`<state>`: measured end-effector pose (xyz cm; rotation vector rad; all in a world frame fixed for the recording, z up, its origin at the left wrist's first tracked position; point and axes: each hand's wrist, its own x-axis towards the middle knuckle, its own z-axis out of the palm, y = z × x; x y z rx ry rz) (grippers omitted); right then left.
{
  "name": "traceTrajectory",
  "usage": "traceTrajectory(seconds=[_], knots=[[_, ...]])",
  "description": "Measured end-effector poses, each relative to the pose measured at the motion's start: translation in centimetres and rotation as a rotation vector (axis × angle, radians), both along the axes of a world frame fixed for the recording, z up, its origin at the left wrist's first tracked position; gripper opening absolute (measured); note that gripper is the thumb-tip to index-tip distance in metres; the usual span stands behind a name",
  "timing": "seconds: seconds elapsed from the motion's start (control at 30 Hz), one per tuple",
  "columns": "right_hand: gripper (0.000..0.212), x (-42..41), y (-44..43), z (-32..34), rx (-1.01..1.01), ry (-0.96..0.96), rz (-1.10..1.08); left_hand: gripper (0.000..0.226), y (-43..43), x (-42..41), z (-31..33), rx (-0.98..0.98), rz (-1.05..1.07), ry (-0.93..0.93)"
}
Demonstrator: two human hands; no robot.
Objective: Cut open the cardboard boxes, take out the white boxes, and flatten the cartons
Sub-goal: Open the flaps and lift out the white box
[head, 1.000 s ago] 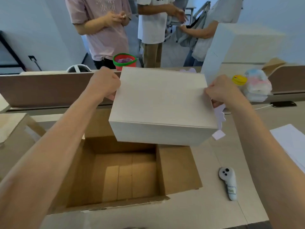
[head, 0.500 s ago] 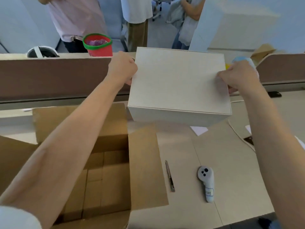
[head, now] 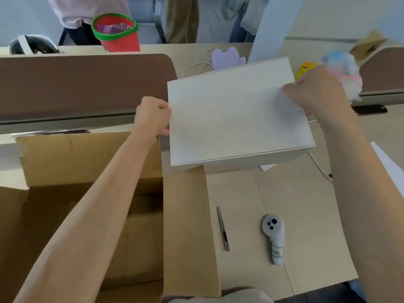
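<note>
The white box [head: 236, 114], gripped at its side edges by left hand [head: 153, 115] and right hand [head: 317, 90], is held centre-right beyond the emptied carton [head: 122, 215]; setting down, then flattening, is judged next.

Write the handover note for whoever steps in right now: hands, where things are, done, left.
Left hand grips the white box's left edge; right hand grips its far right corner.
White box is out of the carton, over the desk to its right; whether it rests there is unclear.
Cardboard carton sits open at left, flaps out.
Utility knife lies on the desk beside the grey controller.
Done: carton cut open, box lifted out.
Left: release the box, flatten the carton.
</note>
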<state>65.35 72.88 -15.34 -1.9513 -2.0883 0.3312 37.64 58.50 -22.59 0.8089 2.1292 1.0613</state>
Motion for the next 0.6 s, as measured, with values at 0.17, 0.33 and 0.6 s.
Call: traceTrajectory(seconds=[0.17,0.33,0.6], knots=[[0.039,-0.7,-1.4,-1.3,-0.011,0.01,0.027,0.021,-0.7,-2.1,1.5,0.021,-0.014,0.116],[0.056,-2.3,-1.7,-4.5,-0.168,0.074,-0.008,0.022,-1.0,-2.8,-0.2,-0.089,-0.013,0.151],[0.044,-2.9,-1.4,-8.7,-0.31,0.094,0.03,0.026,-0.2,-1.1,-4.6,-0.211,-0.099,0.107]])
